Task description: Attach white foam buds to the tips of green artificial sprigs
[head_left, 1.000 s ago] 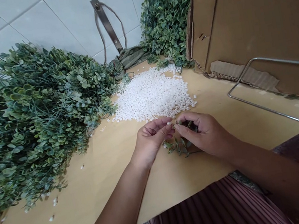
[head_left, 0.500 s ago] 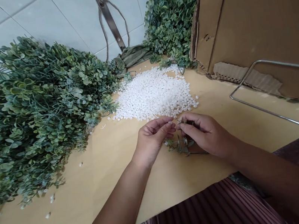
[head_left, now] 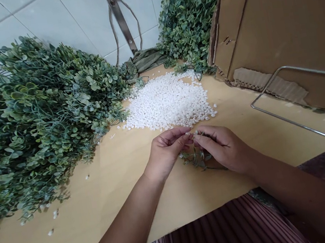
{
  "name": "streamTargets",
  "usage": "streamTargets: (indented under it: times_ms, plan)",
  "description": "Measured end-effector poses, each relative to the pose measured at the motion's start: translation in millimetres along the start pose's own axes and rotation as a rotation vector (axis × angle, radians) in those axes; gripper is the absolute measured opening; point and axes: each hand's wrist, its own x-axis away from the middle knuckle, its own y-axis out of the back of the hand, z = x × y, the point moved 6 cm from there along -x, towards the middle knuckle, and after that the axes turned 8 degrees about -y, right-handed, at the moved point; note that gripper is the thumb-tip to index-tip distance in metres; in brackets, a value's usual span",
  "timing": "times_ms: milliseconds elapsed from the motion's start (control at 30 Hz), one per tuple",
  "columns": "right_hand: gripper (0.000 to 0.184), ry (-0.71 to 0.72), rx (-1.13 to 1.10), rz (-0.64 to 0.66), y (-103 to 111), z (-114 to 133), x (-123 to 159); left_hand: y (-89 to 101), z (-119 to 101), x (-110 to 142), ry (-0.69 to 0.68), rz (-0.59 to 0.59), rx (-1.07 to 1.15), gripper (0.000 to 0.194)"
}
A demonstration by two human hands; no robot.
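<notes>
Two leafy heaps (head_left: 41, 120) (head_left: 191, 22), one white pile (head_left: 167, 102)

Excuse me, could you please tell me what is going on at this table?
A person is working with bare hands over a tan tabletop. The right hand holds a small green leafy sprig. The left hand is close beside it, fingers pinched; what they hold, if anything, is too small to tell. Just beyond lies a pile of small, round white pieces, with a large heap of green leafy stems to its left.

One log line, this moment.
left hand: pinched shut, contents unclear | right hand: pinching leafy sprig | white pieces: piled beyond hands
</notes>
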Motion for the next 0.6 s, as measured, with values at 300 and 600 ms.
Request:
streamTargets:
  times_ms: [300,600]
  plan:
    - [0.023,0.058,0.056,-0.033,0.4,4.7,0.9,0.4,0.7,0.1,0.003,0.029,-0.014,0.018]
    - [0.025,0.058,0.065,-0.064,2.2,5.2,1.5,3.1,0.7,-1.6,0.0,0.015,0.0,0.022]
